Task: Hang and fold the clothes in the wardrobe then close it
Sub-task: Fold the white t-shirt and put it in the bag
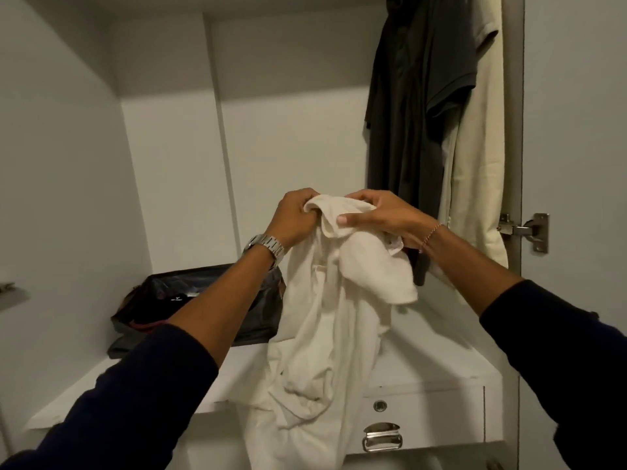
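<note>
Sleeves: dark long sleeves cover both forearms, entering from 7 and 5 o'clock.
Drawer [424, 418]: white front at 5 o'clock, nearest the viewer, with a round lock and a metal pull handle [381, 435].
Cream shirt [325, 317]: held up at the centre, its body hanging down in front of the shelf edge and part of the drawer.
Left hand [295, 218]: fingers curled, pinching the top of the cream shirt; a metal watch [266, 249] sits on the wrist.
Right hand [383, 217]: fingers and thumb grasping the same bunched top edge, just beside the left hand; a thin bracelet [431, 235] on the wrist.
Shelf [424, 337]: white surface behind the shirt.
Dark bag [203, 307]: on the shelf at 9 o'clock, partly behind the left forearm.
Hanging clothes: at 1 o'clock, a dark grey shirt [417, 96] beside a cream garment [475, 147].
Door hinge [529, 232]: metal, at 3 o'clock.
</note>
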